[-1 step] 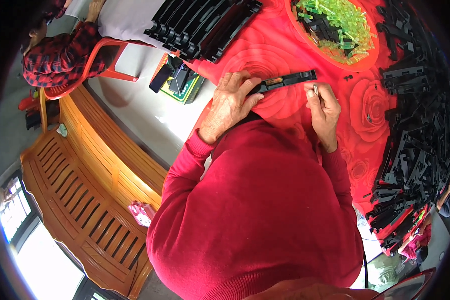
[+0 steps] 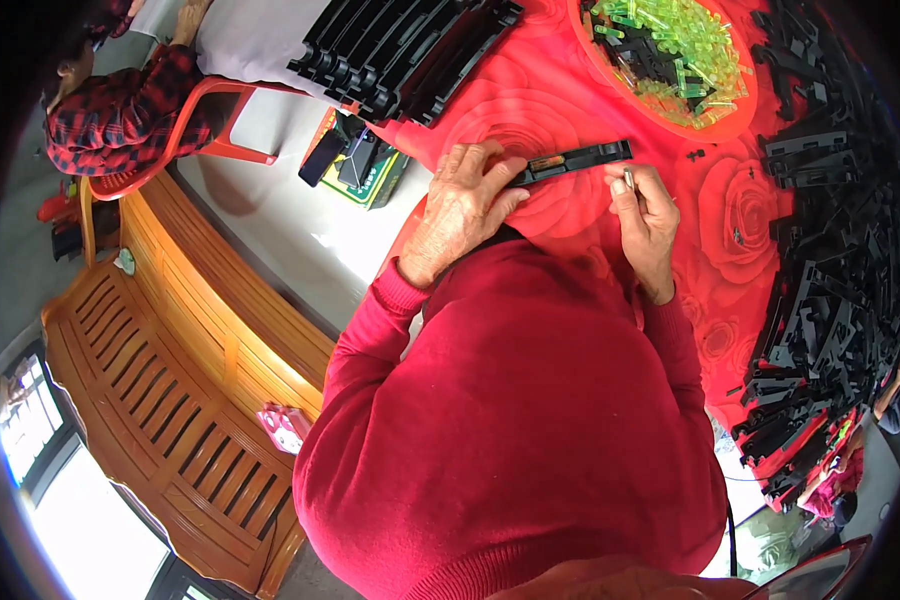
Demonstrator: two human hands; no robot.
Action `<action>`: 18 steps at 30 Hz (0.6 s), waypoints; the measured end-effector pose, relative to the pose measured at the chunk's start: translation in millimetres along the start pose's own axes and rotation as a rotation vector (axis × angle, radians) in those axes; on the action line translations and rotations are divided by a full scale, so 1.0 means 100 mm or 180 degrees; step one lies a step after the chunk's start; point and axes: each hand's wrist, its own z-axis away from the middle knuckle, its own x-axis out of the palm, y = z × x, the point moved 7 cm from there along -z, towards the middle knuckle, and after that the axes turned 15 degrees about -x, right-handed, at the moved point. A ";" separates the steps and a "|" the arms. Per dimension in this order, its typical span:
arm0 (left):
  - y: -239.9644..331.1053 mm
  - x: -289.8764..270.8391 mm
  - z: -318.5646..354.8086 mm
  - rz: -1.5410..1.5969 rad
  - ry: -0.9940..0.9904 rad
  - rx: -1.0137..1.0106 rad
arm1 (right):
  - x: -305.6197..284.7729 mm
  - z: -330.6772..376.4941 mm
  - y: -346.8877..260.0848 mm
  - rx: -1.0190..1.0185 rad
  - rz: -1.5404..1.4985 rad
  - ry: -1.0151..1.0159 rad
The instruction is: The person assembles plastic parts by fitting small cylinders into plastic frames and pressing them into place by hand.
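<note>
One black strip (image 2: 582, 160): end pinched by the grip of the left hand (image 2: 458, 208), back upward. One small rod (image 2: 629, 180): clasped in the right hand (image 2: 650, 225), fingers curled.

In left hand (image 2: 465, 195), between thumb and fingers: near end of slotted black plastic strip (image 2: 578, 160). In right hand (image 2: 652, 218), just beside far end: slim silvery rod (image 2: 629, 180). Underneath: red rose-print tablecloth (image 2: 735, 215). Toward upper right: orange-red bowl (image 2: 708, 132) with translucent yellow-green tubes (image 2: 692, 50). At right: heap of black plastic parts (image 2: 825, 310). At left: slatted wooden bench (image 2: 232, 345).
</note>
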 end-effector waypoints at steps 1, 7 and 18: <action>0.08 0.01 -0.01 -0.0259 -0.0066 0.0219 | 0.04 -0.02 0.00 0.0156 -0.0281 -0.0032; 0.09 0.34 -0.04 -0.0734 -0.0266 0.0263 | 0.00 -0.19 -0.33 -0.0922 0.0310 -0.0136; 0.08 0.38 -0.03 -0.0858 0.0015 0.0287 | -0.01 -0.02 -0.14 -0.0688 0.0310 -0.0271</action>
